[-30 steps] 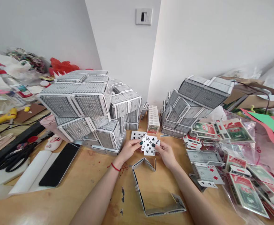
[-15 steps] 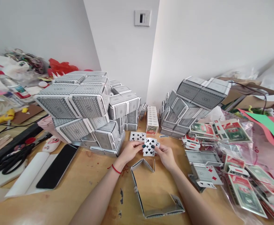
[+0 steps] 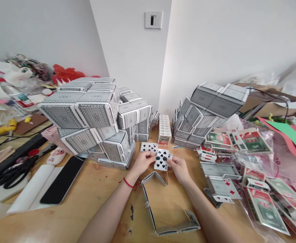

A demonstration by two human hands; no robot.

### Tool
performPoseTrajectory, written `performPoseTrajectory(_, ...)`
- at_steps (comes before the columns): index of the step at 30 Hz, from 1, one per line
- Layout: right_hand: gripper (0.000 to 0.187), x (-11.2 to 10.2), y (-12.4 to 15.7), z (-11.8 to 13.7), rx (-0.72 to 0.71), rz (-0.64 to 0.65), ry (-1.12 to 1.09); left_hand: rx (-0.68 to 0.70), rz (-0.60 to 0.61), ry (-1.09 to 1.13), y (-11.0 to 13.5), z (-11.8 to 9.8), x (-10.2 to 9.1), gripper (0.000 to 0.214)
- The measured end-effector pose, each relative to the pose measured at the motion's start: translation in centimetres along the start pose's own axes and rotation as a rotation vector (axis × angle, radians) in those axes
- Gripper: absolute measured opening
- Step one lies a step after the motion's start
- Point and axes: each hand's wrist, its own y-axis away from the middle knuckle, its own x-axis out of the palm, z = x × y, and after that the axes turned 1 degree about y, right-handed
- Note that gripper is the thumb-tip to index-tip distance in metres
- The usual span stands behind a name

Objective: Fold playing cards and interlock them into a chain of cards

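My left hand point(image 3: 143, 162) and my right hand point(image 3: 178, 168) both pinch a spade playing card point(image 3: 161, 160) between them, face up, just above the wooden table point(image 3: 87, 199). The thumbs press near the card's top middle. Another spade card point(image 3: 148, 147) lies flat on the table just behind the left hand. A folded chain of grey-backed cards point(image 3: 163, 206) stands on edge directly in front of my hands.
Big blocks built of grey-backed cards stand at the left point(image 3: 87, 114) and right point(image 3: 208, 111), with a small card stack point(image 3: 164, 130) between them. Card boxes in plastic point(image 3: 251, 175) fill the right side. A black phone point(image 3: 62, 180) and scissors point(image 3: 13, 170) lie at left.
Both hands have bent the held card slightly and moved their thumbs closer together on its top; the card sits a little lower than before.
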Motion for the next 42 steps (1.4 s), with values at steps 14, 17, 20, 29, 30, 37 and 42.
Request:
performPoseTrajectory(14, 0.028, 0.6, 0.1, 0.3, 0.031, -0.039, -0.07, -0.034, -0.104, -0.004, 0.0, -0.8, 0.5, 0.015)
performPoseTrajectory(17, 0.028, 0.4, 0.1, 0.2, 0.044, -0.032, -0.084, -0.028, -0.035, 0.029, 0.0, -0.7, 0.1, 0.015)
performPoseTrajectory(20, 0.028, 0.1, 0.0, 0.0, 0.087, 0.003, -0.131, -0.068, 0.06, 0.151, 0.0, -0.5, -0.4, 0.017)
performPoseTrajectory(29, 0.022, 0.1, -0.1, -0.5, 0.032, 0.05, -0.069, -0.179, 0.157, 0.417, -0.2, -0.1, -0.7, 0.028)
performPoseTrajectory(30, 0.023, 0.1, -0.1, -0.5, 0.028, 0.046, -0.051, -0.18, 0.144, 0.407, -0.2, 0.0, -0.7, 0.028)
performPoseTrajectory(37, 0.026, 0.0, -0.1, -0.5, -0.003, 0.029, 0.045, -0.165, 0.008, 0.327, -0.4, 0.2, -0.5, 0.02)
performPoseTrajectory(42, 0.027, 0.4, 0.1, -0.4, -0.018, 0.007, 0.073, -0.074, -0.068, 0.17, -0.3, 0.0, 0.2, 0.019)
